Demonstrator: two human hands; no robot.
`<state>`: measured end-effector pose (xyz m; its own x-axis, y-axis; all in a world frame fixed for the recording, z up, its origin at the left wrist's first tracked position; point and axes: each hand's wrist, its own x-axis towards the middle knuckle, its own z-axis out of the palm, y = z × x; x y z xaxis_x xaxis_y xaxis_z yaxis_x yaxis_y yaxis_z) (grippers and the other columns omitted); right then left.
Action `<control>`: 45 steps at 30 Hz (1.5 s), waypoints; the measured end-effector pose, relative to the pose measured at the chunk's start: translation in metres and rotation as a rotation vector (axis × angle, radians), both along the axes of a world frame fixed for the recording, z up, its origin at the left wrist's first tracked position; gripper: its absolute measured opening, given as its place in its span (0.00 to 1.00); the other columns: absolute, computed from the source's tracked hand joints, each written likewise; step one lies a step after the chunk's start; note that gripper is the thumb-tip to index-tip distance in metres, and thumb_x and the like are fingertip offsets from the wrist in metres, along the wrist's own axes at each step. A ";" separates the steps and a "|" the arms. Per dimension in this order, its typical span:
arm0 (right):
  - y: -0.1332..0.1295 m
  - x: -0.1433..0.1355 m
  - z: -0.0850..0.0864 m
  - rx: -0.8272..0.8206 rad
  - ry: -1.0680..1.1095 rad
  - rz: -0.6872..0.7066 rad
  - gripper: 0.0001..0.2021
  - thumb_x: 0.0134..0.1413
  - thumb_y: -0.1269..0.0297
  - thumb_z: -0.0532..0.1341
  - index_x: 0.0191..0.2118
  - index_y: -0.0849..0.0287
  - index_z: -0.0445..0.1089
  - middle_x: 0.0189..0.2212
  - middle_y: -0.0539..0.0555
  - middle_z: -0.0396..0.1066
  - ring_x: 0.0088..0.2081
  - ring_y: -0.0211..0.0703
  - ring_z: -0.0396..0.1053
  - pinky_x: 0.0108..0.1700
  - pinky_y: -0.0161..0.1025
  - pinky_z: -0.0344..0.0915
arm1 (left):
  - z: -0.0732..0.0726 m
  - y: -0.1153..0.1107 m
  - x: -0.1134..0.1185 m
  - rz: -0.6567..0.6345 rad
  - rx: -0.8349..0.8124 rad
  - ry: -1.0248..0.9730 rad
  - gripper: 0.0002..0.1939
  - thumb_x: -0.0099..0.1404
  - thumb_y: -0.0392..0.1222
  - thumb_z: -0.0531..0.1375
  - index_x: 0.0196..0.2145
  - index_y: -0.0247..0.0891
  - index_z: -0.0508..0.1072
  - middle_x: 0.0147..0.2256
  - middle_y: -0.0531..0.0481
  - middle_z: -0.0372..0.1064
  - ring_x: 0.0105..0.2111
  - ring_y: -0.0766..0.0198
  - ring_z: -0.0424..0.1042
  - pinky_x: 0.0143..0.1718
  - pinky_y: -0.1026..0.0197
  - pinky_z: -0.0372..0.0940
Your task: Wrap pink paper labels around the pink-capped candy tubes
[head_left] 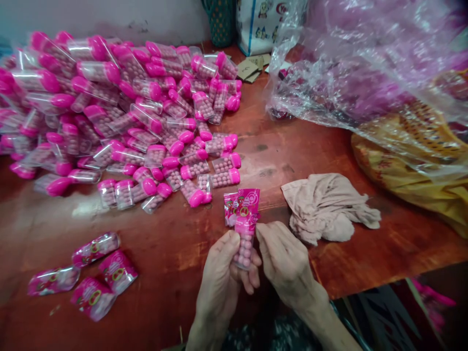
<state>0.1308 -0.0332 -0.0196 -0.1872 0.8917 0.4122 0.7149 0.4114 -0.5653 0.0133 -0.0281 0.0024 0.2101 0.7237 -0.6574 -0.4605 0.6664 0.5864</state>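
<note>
My left hand [223, 263] is closed around a small clear bottle [244, 249] of pink candy balls, its pink cap pointing away from me. At the cap end is a shiny pink printed sleeve [241, 202], standing out beyond the cap. The pinched fingers of my right hand [283, 256] are at the lower right edge of this sleeve. Farther left on the table lie several bottles with printed sleeves [95, 248], loosely grouped. A large heap of unsleeved pink-capped bottles [146, 117] spreads over the back left.
A crumpled beige cloth [329, 207] lies right of my hands on the reddish wooden table [171, 243]. Behind it, clear plastic bags [329, 73] with pink contents lean over a yellow basket [409, 146]. Cardboard pieces [250, 69] and a white printed bag [258, 29] are at the back.
</note>
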 end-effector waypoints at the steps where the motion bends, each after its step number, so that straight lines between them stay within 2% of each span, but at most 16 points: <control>1: 0.000 0.000 0.000 -0.015 0.016 -0.009 0.09 0.57 0.75 0.49 0.32 0.63 0.65 0.26 0.57 0.66 0.29 0.43 0.62 0.32 0.41 0.62 | 0.000 0.000 0.001 0.002 -0.004 0.003 0.13 0.64 0.43 0.50 0.27 0.32 0.64 0.19 0.51 0.67 0.11 0.74 0.61 0.08 0.74 0.54; 8: 0.003 -0.003 0.007 -0.233 0.384 -0.080 0.08 0.58 0.74 0.51 0.39 0.60 0.66 0.28 0.52 0.69 0.30 0.38 0.67 0.32 0.34 0.65 | -0.006 -0.002 0.004 0.048 0.029 0.018 0.11 0.62 0.43 0.52 0.29 0.32 0.64 0.21 0.50 0.67 0.12 0.72 0.63 0.09 0.73 0.56; 11: 0.003 -0.004 0.007 -0.264 0.443 -0.128 0.07 0.56 0.73 0.54 0.39 0.60 0.67 0.27 0.52 0.70 0.29 0.38 0.67 0.32 0.34 0.65 | -0.009 -0.005 0.003 0.105 0.089 0.048 0.07 0.61 0.40 0.54 0.28 0.34 0.63 0.21 0.51 0.68 0.15 0.71 0.66 0.12 0.72 0.60; 17: 0.002 -0.002 0.008 -0.291 0.394 -0.127 0.07 0.56 0.75 0.53 0.36 0.62 0.67 0.26 0.52 0.69 0.27 0.36 0.66 0.30 0.32 0.63 | -0.015 -0.007 0.002 0.122 0.195 0.094 0.04 0.59 0.36 0.56 0.29 0.36 0.63 0.22 0.54 0.68 0.18 0.71 0.68 0.17 0.71 0.63; 23: 0.006 -0.006 0.002 -0.136 0.205 -0.166 0.07 0.56 0.75 0.50 0.33 0.62 0.64 0.23 0.52 0.64 0.26 0.39 0.63 0.28 0.35 0.60 | -0.017 -0.005 0.006 0.160 0.168 0.096 0.04 0.59 0.36 0.57 0.28 0.36 0.64 0.21 0.55 0.67 0.17 0.72 0.67 0.18 0.71 0.63; 27: 0.005 -0.009 -0.003 -0.115 0.211 -0.159 0.08 0.57 0.75 0.48 0.34 0.62 0.64 0.22 0.52 0.63 0.25 0.40 0.61 0.28 0.36 0.60 | -0.019 -0.003 0.006 0.210 0.135 0.065 0.04 0.60 0.36 0.56 0.28 0.35 0.65 0.21 0.55 0.67 0.18 0.73 0.67 0.21 0.70 0.64; 29: 0.003 -0.012 -0.002 -0.158 0.276 -0.123 0.08 0.58 0.74 0.49 0.33 0.61 0.64 0.24 0.52 0.64 0.27 0.39 0.62 0.29 0.36 0.61 | -0.019 -0.002 0.004 0.265 0.134 0.047 0.03 0.59 0.36 0.57 0.28 0.35 0.66 0.23 0.54 0.68 0.21 0.73 0.68 0.23 0.71 0.65; 32: -0.002 -0.021 0.002 -0.211 0.339 -0.111 0.05 0.57 0.68 0.53 0.36 0.61 0.65 0.31 0.55 0.66 0.35 0.43 0.63 0.37 0.41 0.63 | -0.015 -0.001 0.002 0.398 0.136 0.064 0.02 0.56 0.36 0.60 0.28 0.35 0.69 0.24 0.54 0.69 0.24 0.74 0.68 0.27 0.72 0.65; 34: -0.005 -0.028 0.006 -0.265 0.358 -0.130 0.08 0.53 0.64 0.57 0.38 0.62 0.65 0.36 0.57 0.66 0.39 0.46 0.62 0.41 0.44 0.62 | -0.011 -0.001 0.002 0.472 0.108 0.086 0.03 0.53 0.35 0.62 0.27 0.35 0.71 0.25 0.55 0.70 0.24 0.74 0.68 0.28 0.73 0.64; 36: -0.006 -0.034 0.009 -0.360 0.434 -0.125 0.08 0.52 0.64 0.58 0.38 0.61 0.65 0.35 0.57 0.66 0.39 0.46 0.63 0.41 0.43 0.63 | -0.008 -0.003 0.002 0.503 0.073 0.104 0.04 0.51 0.35 0.64 0.27 0.36 0.72 0.25 0.56 0.70 0.25 0.73 0.69 0.29 0.72 0.65; 38: -0.007 -0.037 0.012 -0.456 0.560 -0.104 0.06 0.54 0.66 0.56 0.37 0.60 0.65 0.33 0.55 0.66 0.35 0.42 0.65 0.38 0.38 0.64 | -0.006 -0.004 0.000 0.498 0.083 0.149 0.04 0.50 0.36 0.64 0.28 0.37 0.74 0.27 0.55 0.72 0.27 0.71 0.70 0.33 0.70 0.65; 41: -0.010 -0.035 0.015 -0.582 0.669 -0.070 0.06 0.58 0.66 0.52 0.36 0.59 0.64 0.29 0.51 0.68 0.29 0.37 0.66 0.32 0.32 0.63 | -0.004 -0.003 -0.006 0.458 0.208 0.237 0.09 0.51 0.39 0.64 0.32 0.36 0.75 0.32 0.51 0.73 0.34 0.66 0.71 0.39 0.66 0.64; 43: -0.014 -0.032 0.017 -0.678 0.657 -0.028 0.07 0.59 0.64 0.51 0.35 0.58 0.65 0.25 0.49 0.68 0.27 0.36 0.66 0.29 0.30 0.61 | -0.001 0.001 -0.010 0.408 0.262 0.243 0.11 0.50 0.40 0.64 0.34 0.36 0.75 0.33 0.49 0.74 0.33 0.64 0.71 0.36 0.65 0.65; 45: -0.019 -0.030 0.017 -0.740 0.623 -0.010 0.08 0.59 0.62 0.52 0.34 0.58 0.66 0.24 0.48 0.67 0.27 0.37 0.66 0.28 0.30 0.61 | 0.004 0.005 -0.012 0.330 0.241 0.189 0.10 0.50 0.39 0.64 0.32 0.35 0.75 0.30 0.48 0.74 0.29 0.63 0.72 0.32 0.64 0.66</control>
